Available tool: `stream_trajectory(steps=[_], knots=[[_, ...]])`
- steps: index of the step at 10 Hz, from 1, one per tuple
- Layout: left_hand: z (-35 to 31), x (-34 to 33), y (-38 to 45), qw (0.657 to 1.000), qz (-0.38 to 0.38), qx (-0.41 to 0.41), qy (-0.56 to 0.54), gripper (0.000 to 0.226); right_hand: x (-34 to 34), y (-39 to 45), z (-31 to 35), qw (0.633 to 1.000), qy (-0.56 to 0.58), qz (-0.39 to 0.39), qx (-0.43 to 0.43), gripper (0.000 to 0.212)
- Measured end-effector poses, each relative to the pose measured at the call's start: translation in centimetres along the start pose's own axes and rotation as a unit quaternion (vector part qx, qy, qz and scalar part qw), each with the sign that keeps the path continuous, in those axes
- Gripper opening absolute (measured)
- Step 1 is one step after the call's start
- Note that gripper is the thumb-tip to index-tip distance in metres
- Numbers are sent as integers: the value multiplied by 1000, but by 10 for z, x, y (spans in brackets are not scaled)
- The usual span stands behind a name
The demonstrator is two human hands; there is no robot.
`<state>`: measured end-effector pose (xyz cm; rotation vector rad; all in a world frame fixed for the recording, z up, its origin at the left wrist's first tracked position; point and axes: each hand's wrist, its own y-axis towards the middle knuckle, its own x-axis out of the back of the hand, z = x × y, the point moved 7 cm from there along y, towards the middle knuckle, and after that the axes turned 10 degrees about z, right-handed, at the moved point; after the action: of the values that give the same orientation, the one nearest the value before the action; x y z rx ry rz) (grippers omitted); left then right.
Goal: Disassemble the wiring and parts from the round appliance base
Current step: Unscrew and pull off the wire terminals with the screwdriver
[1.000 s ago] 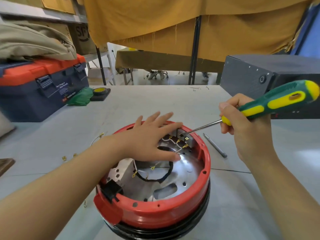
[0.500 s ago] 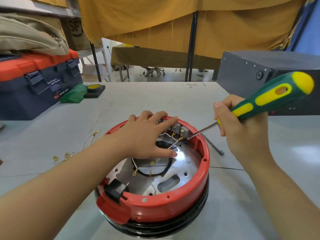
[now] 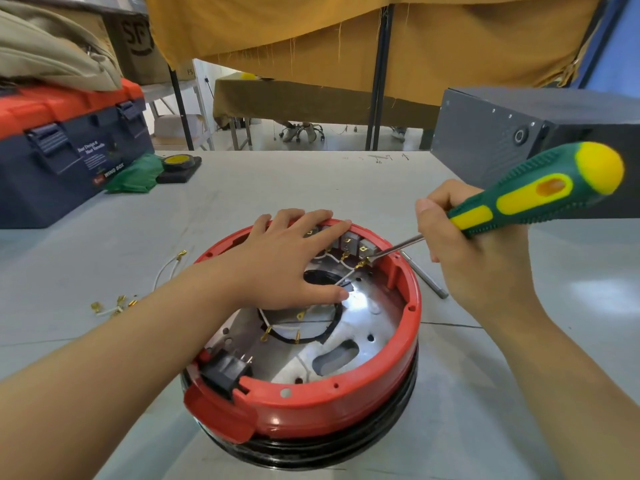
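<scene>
Mustard-yellow cloth point(image 3: 450, 39) hangs across the room beyond both hands, with a draped table and chair legs on the floor under its hem. Closer, a pale grey worktable point(image 3: 277, 188) carries everything. Far out past the left hand sits a navy toolbox point(image 3: 65, 161) with an orange lid and a beige bag on top; a green cloth point(image 3: 135, 176) and a yellow tape roll point(image 3: 178, 161) lie just beside it. Behind the right hand stands a dark grey metal box point(image 3: 491, 133).

Between the two forearms rests the round appliance base point(image 3: 329, 407), open side up, its red rim over a black ring, a silver plate inside. Its black socket point(image 3: 227, 370) faces the person; the terminal blocks point(image 3: 356, 244) sit on the far wall.

Laid flat over the far rim, the left hand point(image 3: 284, 265) has straight fingers pressing the red edge and its thumb down on the plate. Wrapped around the handle near the shaft, the right hand point(image 3: 481, 258) grips the green and yellow screwdriver point(image 3: 540, 192). The tool's long axis slants from upper right, butt end high, down-left to the tip, which meets the brass connectors at the rightmost block.

White wires point(image 3: 284, 326) with brass ends loop over the plate beneath the left palm. A thin metal rod point(image 3: 427, 280) lies on the table under the right hand. Left of the left wrist lie a loose white wire point(image 3: 166, 268) and scattered brass terminals point(image 3: 114, 304).
</scene>
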<state>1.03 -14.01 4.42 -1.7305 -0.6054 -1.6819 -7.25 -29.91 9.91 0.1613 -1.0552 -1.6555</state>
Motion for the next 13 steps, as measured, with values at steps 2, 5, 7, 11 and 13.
stream_trajectory(steps=[2, 5, 7, 11, 13], knots=[[-3, 0, 1, 999, -8, -22, -30, 88, -7, 0, -15, 996, 60, -4, -61, 29], [-3, 0, 1, 999, -7, -26, -24, 87, 6, -2, -14, 996, 50, -60, -40, 33], [-3, 0, 0, 999, -5, -26, -18, 87, 1, -3, -5, 999, 5, -34, -5, 30], [-6, 0, 0, 1000, -6, -22, -9, 88, -9, 0, 5, 998, -32, 48, 25, 28], [-6, 1, -1, 1000, -4, -21, -8, 87, 0, 4, -16, 995, 75, -26, -64, 29]])
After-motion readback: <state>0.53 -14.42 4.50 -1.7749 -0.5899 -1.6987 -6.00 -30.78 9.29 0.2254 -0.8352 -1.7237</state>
